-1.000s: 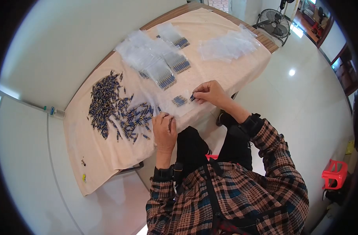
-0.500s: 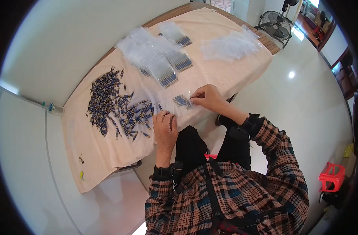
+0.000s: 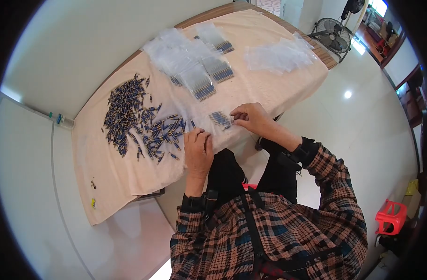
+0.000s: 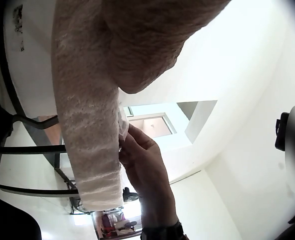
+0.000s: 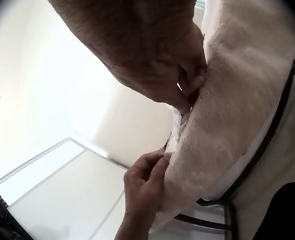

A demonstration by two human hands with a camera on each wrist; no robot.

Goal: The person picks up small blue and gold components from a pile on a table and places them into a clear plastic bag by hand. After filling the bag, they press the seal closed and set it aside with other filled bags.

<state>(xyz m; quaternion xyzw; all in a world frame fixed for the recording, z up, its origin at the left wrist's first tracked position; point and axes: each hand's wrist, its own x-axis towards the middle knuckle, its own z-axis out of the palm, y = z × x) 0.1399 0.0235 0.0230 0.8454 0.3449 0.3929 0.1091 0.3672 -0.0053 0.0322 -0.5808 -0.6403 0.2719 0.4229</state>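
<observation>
Several small blue pieces with brass-coloured ends (image 3: 219, 120) lie side by side in a slanting row near the table's front edge, in or on a clear plastic bag. My right hand (image 3: 253, 117) is at the row's right end with thumb and fingers pinched together; in the left wrist view this hand (image 4: 146, 172) pinches whitish film. My left hand (image 3: 198, 151) sits at the cloth's edge, left of the row; the right wrist view shows this hand (image 5: 143, 182) pinching film between thumb and forefinger. One loose blue piece (image 3: 193, 123) lies just beyond its fingertips.
A large heap of the same pieces (image 3: 124, 109) spreads on the pale cloth (image 3: 115, 175) to the left. Filled clear bags (image 3: 202, 86) overlap at the back, with flat clear bags (image 3: 281, 56) at back right. A fan (image 3: 332, 35) and a red stool (image 3: 391, 217) stand on the floor.
My right hand has brought dark pieces from the right to the row, which now looks longer, and its fingers sit at the row's end. The left hand has stayed at the cloth's edge.
</observation>
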